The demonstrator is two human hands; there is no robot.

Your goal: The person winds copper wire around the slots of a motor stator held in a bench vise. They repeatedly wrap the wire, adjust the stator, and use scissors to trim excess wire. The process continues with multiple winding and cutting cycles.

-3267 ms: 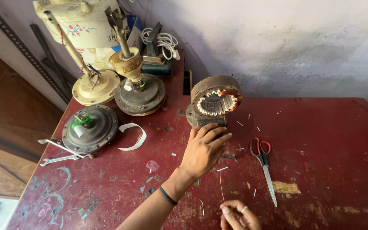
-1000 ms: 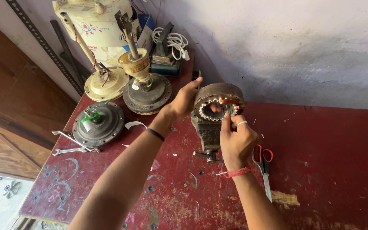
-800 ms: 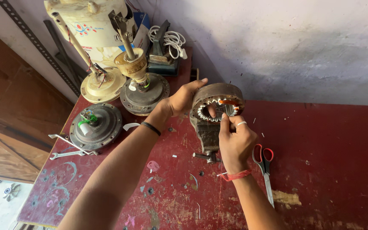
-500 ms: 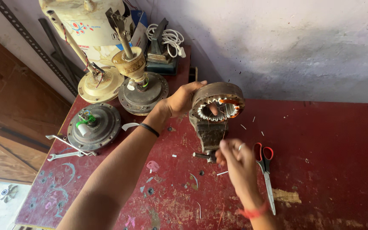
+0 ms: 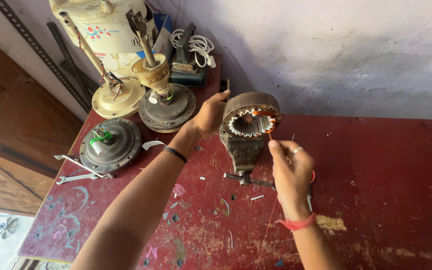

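Copper wire, thin, pinched in right hand fingertips, feeding into stator ring clamped upright in bench vise on red table. Left hand grips ring's rim. Risk: hard tug, wire snaps or scrapes on toothed steel core. Casing rusty, rough.
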